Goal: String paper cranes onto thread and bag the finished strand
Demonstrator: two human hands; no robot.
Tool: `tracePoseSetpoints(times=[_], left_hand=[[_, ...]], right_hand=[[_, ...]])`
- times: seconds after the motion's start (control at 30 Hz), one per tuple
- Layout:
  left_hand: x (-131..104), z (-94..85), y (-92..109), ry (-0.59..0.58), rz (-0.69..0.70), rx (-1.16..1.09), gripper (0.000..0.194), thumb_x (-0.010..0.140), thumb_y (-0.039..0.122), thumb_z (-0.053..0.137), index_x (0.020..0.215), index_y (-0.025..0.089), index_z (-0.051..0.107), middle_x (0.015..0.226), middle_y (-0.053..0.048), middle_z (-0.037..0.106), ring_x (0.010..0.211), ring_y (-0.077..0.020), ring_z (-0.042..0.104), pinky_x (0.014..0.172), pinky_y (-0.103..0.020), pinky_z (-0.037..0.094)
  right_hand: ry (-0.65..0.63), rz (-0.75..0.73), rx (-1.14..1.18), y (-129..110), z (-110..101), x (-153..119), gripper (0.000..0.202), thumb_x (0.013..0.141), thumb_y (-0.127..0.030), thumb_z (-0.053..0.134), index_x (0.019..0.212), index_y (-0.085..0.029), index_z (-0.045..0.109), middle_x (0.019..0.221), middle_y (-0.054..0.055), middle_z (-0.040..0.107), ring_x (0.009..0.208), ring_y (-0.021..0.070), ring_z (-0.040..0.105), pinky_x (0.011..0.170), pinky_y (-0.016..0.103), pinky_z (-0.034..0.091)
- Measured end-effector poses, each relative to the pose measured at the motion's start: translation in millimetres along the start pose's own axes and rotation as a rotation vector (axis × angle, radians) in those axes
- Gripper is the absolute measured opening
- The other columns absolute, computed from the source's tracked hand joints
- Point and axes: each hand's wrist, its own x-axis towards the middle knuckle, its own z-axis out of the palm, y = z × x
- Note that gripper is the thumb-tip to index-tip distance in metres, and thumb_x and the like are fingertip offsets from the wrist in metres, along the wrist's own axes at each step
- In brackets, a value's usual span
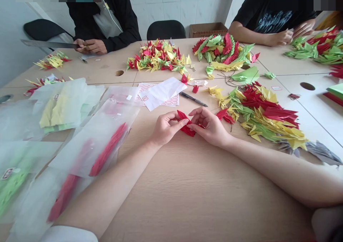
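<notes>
A small red folded paper piece (189, 130) is held between both hands over the middle of the wooden table (187, 192). My left hand (169, 127) pinches its left side between thumb and fingers. From the right, my right hand (208, 124) closes thumb and fingers on the same piece. More red folded paper (226, 116) lies just beyond my right hand, beside a long string of green, yellow and red folded papers (270, 109). A black pen (193, 99) rests behind the hands, next to a white paper sheet (162, 92).
Translucent bags (107, 134) with red, yellow and green paper strips cover the left side. Piles of folded paper (158, 56) sit farther back. One person's hands (91, 46) are at the back left, another's (292, 34) at the back right.
</notes>
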Motion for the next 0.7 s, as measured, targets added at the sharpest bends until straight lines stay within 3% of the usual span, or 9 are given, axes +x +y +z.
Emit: tracePoseSetpoints(times=[0.23,0.47,0.6,0.7], left_hand=[[1,-4.2,-2,0.007,0.025,0.057,0.017,0.078,0.033,0.077,0.078,0.016,0.074,0.08,-0.005,0.074,0.076,-0.0178,0.068,0.073,-0.029,0.055],[2,-2.0,-2,0.02,-0.005,-0.015,0.019,0.074,0.034,0.08,0.078,0.016,0.076,0.078,-0.005,0.075,0.073,-0.0186,0.069,0.073,-0.032,0.056],[4,-1.5,-5,0.074,0.04,-0.02,0.023,0.071,0.032,0.083,0.086,0.017,0.074,0.085,-0.005,0.074,0.082,-0.018,0.068,0.08,-0.032,0.054],[3,-1.2,-2,0.104,0.112,0.065,0.022,0.071,0.031,0.083,0.085,0.018,0.072,0.085,-0.003,0.069,0.082,-0.0155,0.063,0.079,-0.028,0.05]], right_hand=[[0.005,0.047,-0.001,-5,-2,1,0.028,0.087,-0.045,0.068,0.088,-0.018,0.06,0.077,0.002,0.061,0.066,0.0136,0.055,0.058,0.026,0.046],[0.011,0.009,-0.025,-11,-3,-1,0.02,0.09,-0.037,0.064,0.088,-0.018,0.059,0.078,0.002,0.061,0.065,0.0131,0.055,0.056,0.026,0.045],[0.112,-0.207,-0.208,-13,-2,-3,0.006,0.089,-0.022,0.064,0.087,-0.02,0.059,0.082,0.004,0.062,0.072,0.0153,0.059,0.061,0.027,0.049],[0.172,-0.451,-0.344,-11,-4,-3,0.009,0.086,-0.012,0.063,0.088,-0.021,0.06,0.084,0.005,0.061,0.077,0.0166,0.061,0.065,0.029,0.052]])
